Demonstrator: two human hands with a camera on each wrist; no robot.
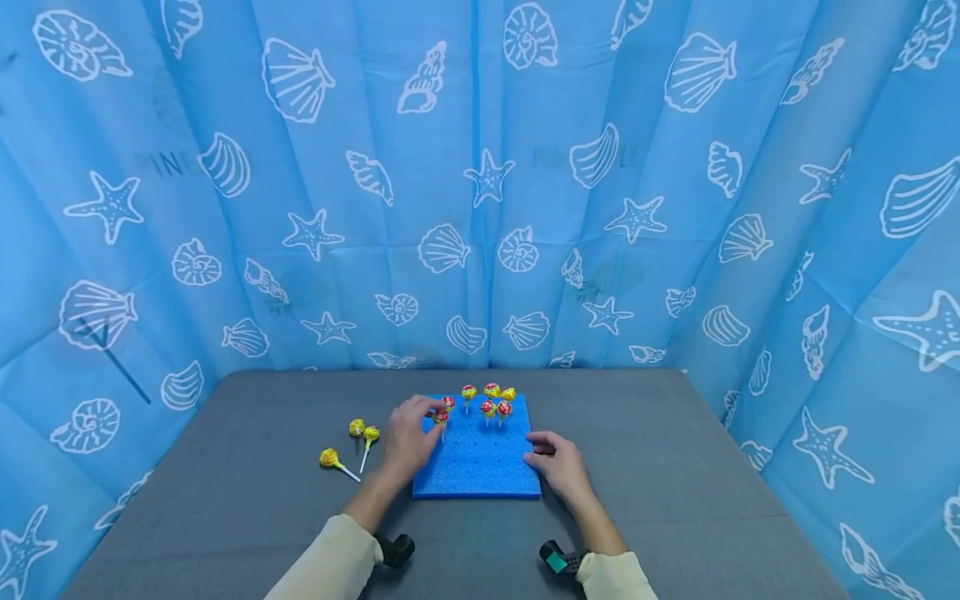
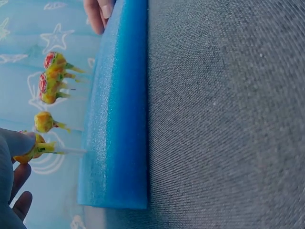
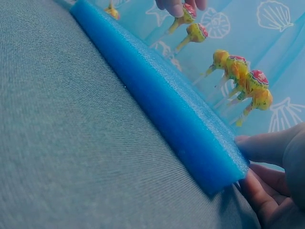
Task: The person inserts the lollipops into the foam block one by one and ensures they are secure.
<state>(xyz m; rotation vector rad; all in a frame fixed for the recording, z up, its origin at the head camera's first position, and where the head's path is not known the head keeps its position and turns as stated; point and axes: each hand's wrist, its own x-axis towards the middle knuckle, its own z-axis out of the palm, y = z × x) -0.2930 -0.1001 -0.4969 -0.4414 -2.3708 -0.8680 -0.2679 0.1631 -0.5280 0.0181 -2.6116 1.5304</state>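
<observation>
My left hand (image 1: pixel 410 435) pinches a lollipop (image 2: pixel 34 149) by its yellow-wrapped head, over the left part of a blue foam board (image 1: pixel 476 467). Its white stick points down and meets the foam. Just behind it another lollipop (image 1: pixel 448 402) stands in the board. Several more red-and-yellow lollipops (image 3: pixel 238 71) stand upright in a group towards the board's far right. My right hand (image 1: pixel 558 462) grips the board's right edge, thumb on the top face and fingers against the side, as the right wrist view shows.
Three loose lollipops (image 1: pixel 330 457) lie on the grey table (image 1: pixel 660 467) left of the board. Small holes dot the foam's top. A blue curtain (image 1: pixel 480 308) with white shell prints hangs behind the table and along its sides.
</observation>
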